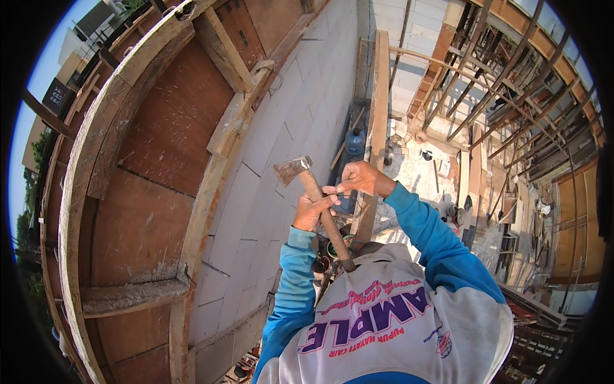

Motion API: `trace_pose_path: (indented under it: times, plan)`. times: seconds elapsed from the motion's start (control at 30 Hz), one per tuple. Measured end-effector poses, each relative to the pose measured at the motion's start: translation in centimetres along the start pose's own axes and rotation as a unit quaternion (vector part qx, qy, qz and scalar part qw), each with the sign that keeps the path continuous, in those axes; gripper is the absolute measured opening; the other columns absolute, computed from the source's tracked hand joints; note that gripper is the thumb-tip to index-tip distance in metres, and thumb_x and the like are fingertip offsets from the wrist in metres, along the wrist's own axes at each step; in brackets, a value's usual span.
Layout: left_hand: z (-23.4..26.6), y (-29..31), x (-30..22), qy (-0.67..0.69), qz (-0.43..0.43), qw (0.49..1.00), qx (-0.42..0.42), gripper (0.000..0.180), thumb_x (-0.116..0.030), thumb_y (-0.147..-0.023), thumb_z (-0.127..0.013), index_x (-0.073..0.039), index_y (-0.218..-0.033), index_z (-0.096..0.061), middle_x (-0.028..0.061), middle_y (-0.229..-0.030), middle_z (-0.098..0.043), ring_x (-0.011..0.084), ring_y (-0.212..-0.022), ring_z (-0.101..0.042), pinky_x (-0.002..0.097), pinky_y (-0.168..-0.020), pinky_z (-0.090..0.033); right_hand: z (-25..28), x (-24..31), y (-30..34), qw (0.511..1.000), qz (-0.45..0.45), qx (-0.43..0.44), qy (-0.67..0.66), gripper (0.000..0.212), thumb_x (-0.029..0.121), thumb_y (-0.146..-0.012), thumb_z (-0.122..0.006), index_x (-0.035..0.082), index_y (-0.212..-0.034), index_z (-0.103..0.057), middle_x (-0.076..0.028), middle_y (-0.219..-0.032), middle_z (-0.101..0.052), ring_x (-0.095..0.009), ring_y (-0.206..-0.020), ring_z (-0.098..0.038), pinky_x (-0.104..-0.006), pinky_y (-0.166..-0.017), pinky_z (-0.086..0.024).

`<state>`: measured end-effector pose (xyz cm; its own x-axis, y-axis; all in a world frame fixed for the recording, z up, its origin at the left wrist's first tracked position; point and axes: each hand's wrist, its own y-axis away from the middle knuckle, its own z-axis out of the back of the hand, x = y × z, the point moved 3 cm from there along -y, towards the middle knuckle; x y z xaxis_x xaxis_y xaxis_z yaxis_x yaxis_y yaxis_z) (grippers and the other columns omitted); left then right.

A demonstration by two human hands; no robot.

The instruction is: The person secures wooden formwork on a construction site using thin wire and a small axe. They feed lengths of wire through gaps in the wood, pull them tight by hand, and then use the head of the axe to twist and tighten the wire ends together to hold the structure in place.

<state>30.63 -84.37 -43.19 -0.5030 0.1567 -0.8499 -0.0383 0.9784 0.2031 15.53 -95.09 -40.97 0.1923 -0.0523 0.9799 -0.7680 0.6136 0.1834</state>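
A hatchet (312,187) with a wooden handle and a worn metal head is in front of my chest. My left hand (311,212) is closed around its handle, below the head, which points up and to the left. The handle's lower end reaches my grey shirt. Beside the handle, my right hand (360,178) is pinched, its fingertips meeting those of my left hand. Something small and thin may be between the fingertips, but it is too small to name.
Wooden formwork with brown panels (144,233) and thick beams rises on the left, along a pale block wall (246,211). A long plank (380,96) runs away ahead. Far below on the right are poles (492,89), a littered floor and a blue water jug (355,141).
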Motion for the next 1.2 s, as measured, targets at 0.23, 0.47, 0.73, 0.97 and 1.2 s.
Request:
trace_pose_path:
  times: [0.23, 0.47, 0.73, 0.97, 1.2]
  plan:
    - [1.5, 0.2, 1.1, 0.04, -0.01, 0.997, -0.066, 0.029, -0.006, -0.082, -0.067, 0.007, -0.106, -0.055, 0.0158, -0.095, -0.066, 0.0229, -0.087, -0.068, 0.0239, -0.053, -0.054, -0.2, -1.7, -0.5, 0.997, 0.051, -0.004, -0.052, 0.022, 0.014, -0.083, -0.072, -0.004, -0.087, -0.06, -0.01, -0.079, -0.066, -0.014, -0.071, -0.063, -0.027, -0.061, -0.05]
    - [1.2, 0.5, 1.3, 0.039, -0.074, 0.992, -0.096, 0.03, -0.012, -0.085, -0.066, 0.007, -0.105, -0.056, 0.0171, -0.096, -0.067, 0.0229, -0.087, -0.068, 0.0239, -0.049, -0.052, -1.6, -0.6, 0.1, 0.997, 0.059, -0.04, -0.009, 0.017, 0.013, -0.089, -0.065, -0.003, -0.095, -0.061, -0.008, -0.083, -0.067, -0.011, -0.073, -0.059, -0.0251, -0.062, -0.046]
    - [2.2, 0.1, 2.0, 0.014, -0.122, 0.984, -0.125, 0.024, -0.016, -0.084, -0.069, 0.003, -0.097, -0.06, 0.013, -0.084, -0.066, 0.0161, -0.069, -0.064, 0.0236, -0.047, -0.049, -3.8, -0.6, 0.9, 0.993, 0.005, -0.096, -0.068, 0.017, 0.012, -0.09, -0.063, -0.004, -0.096, -0.061, -0.007, -0.08, -0.065, -0.009, -0.068, -0.056, -0.0239, -0.059, -0.048]
    - [1.3, 0.5, 3.3, -0.069, -0.175, 0.96, -0.21, 0.019, -0.012, -0.082, -0.072, 0.002, -0.09, -0.063, 0.0074, -0.077, -0.064, 0.0112, -0.057, -0.057, 0.0234, -0.047, -0.047, -5.9, -3.8, 2.1, 0.97, -0.029, -0.203, -0.13, 0.021, 0.016, -0.091, -0.062, -0.004, -0.089, -0.061, -0.005, -0.071, -0.063, -0.008, -0.059, -0.054, -0.0237, -0.049, -0.045]
    - [0.3, 0.7, 6.1, -0.242, -0.265, 0.897, -0.259, 0.014, -0.009, -0.082, -0.071, 0.001, -0.087, -0.065, 0.0036, -0.075, -0.064, 0.0071, -0.06, -0.055, 0.0231, -0.052, -0.045, -8.1, -5.9, 4.5, 0.942, 0.085, -0.322, 0.037, 0.015, 0.009, -0.089, -0.06, -0.003, -0.096, -0.064, -0.012, -0.074, -0.064, -0.014, -0.063, -0.06, -0.0295, -0.059, -0.048]
